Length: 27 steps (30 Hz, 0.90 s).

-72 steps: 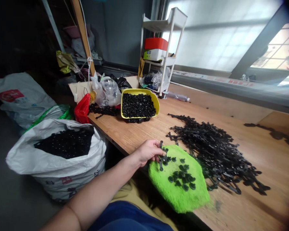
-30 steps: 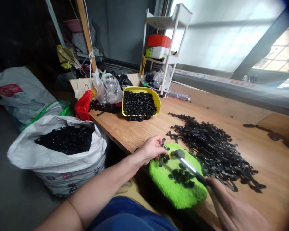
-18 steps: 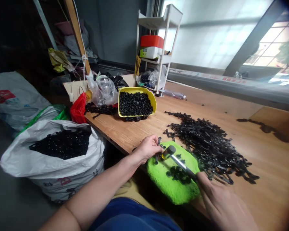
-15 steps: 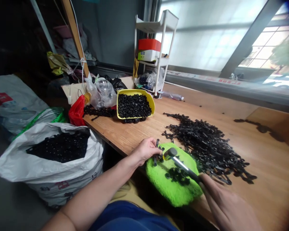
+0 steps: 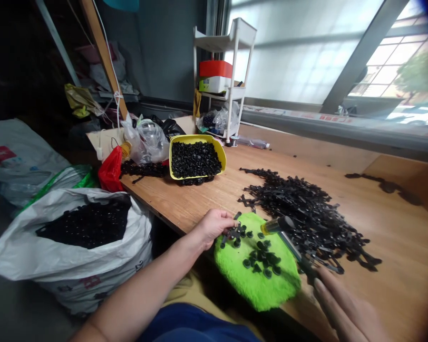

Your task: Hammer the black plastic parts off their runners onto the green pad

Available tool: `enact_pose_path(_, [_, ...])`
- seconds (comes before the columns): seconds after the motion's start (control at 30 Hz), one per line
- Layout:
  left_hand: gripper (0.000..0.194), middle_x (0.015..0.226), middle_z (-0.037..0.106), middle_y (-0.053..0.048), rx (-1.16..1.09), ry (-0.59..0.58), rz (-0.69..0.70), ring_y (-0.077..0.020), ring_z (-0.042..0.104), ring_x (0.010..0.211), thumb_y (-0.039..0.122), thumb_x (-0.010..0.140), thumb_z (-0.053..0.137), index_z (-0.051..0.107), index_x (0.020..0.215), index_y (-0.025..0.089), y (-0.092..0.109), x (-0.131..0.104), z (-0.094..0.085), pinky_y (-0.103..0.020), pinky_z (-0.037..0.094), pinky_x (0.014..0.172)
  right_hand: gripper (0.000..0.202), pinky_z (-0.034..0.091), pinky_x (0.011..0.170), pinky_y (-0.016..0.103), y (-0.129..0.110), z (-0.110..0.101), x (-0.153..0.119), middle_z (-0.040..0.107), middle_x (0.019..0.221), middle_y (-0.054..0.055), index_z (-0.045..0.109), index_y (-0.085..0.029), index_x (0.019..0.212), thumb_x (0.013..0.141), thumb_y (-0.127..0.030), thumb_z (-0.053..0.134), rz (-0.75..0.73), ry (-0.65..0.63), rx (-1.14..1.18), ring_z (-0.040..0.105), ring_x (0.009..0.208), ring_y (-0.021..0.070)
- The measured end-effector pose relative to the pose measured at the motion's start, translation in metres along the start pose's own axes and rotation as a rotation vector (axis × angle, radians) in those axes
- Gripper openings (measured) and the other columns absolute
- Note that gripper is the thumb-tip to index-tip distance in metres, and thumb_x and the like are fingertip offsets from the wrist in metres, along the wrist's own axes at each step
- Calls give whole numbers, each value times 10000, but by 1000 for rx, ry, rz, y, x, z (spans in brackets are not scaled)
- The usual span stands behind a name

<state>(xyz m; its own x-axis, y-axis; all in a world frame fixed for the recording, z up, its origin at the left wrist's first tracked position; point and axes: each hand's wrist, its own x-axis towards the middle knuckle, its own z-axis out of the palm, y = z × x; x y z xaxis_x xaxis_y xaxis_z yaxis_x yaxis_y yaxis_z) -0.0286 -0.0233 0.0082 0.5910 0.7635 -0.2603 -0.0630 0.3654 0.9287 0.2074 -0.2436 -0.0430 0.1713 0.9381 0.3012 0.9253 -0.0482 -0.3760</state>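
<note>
A bright green fluffy cloth pad (image 5: pixel 235 275) lies at the table's front edge. At its upper left, my left hand (image 5: pixel 216 227) pinches a small black plastic strip-like part (image 5: pixel 231 232) between thumb and fingers. My right hand (image 5: pixel 342 301) is wrapped round the dark handle of a small hammer (image 5: pixel 283 225), which has a yellow face, a black face and a shiny shaft. The hammer head is raised over the right side of the pad, apart from the black part. Several loose black round caps (image 5: pixel 264 256) rest on the middle of the pad.
A large heap of black plastic strips (image 5: pixel 299 204) spreads to the right. Behind stands a yellow tub (image 5: pixel 224 159) full of small black pieces. A white sack (image 5: pixel 142 247) of black parts is at the left. A white shelf rack (image 5: pixel 231 85) stands by the window.
The hammer has moved up and to the right, away from the black part by my left hand. My left hand keeps its pinch. The whole view has shifted slightly.
</note>
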Motion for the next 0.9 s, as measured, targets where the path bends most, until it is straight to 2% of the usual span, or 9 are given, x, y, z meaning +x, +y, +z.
enact_pose_path(0.1, [142,544,593,-31,8,-25,1,-47,473,390,154,608,662,585,680,59,-1,2,-1,-159,338,397,343,361,929,368,-17,-5,10,454,1228,34,433,-233,1224,926,-387,364,-34,19,21,437,1085,236])
enact_pose_path(0.23, [122,499,560,-8,48,-33,11,-41,446,376,153,609,654,564,629,73,-1,3,-2,-161,330,388,315,445,826,255,-34,-9,18,501,1174,32,494,-218,1156,924,-395,375,2,41,56,486,1029,213])
enact_pose_path(0.43, [154,414,476,46,99,-34,30,-24,384,346,140,593,651,505,557,108,1,2,1,-147,298,364,326,439,819,257,-26,-8,17,479,1203,13,430,-238,1227,937,-366,353,-104,28,-32,484,1031,192])
enact_pose_path(0.53, [186,410,473,52,99,-23,27,-28,389,345,142,577,667,483,558,122,2,2,2,-142,288,357,340,457,757,257,-31,-12,22,514,1153,34,417,-234,1227,936,-390,334,-79,96,-73,521,971,197])
enact_pose_path(0.6, [204,420,490,45,92,-17,21,-37,406,350,147,573,673,470,559,129,3,2,3,-144,292,353,350,472,633,261,-44,-16,29,582,1000,61,455,-207,1169,934,-412,295,-69,108,-132,571,842,213])
enact_pose_path(0.7, [216,420,494,44,88,-11,18,-44,414,347,137,575,670,455,555,134,3,2,3,-147,295,348,328,373,394,255,-70,-24,41,568,652,12,512,-229,992,932,-427,258,-112,-19,-223,552,526,195])
enact_pose_path(0.73, [216,416,489,47,86,-8,14,-44,411,344,131,577,665,450,554,135,3,2,3,-148,297,347,315,348,381,256,-78,-28,44,559,645,5,505,-237,968,938,-419,250,-115,-32,-240,537,501,189])
enact_pose_path(0.83, [203,421,487,50,84,-4,12,-43,414,343,115,586,647,447,557,136,3,2,3,-148,302,345,275,383,461,251,-91,-35,50,567,736,15,450,-240,1011,953,-405,238,-34,54,-180,556,602,194])
enact_pose_path(0.9, [201,417,478,55,98,-5,23,-43,416,343,117,584,650,451,563,136,3,3,3,-147,298,341,249,365,433,246,-90,-34,52,530,627,-8,437,-246,945,948,-392,236,-20,34,-183,537,532,191])
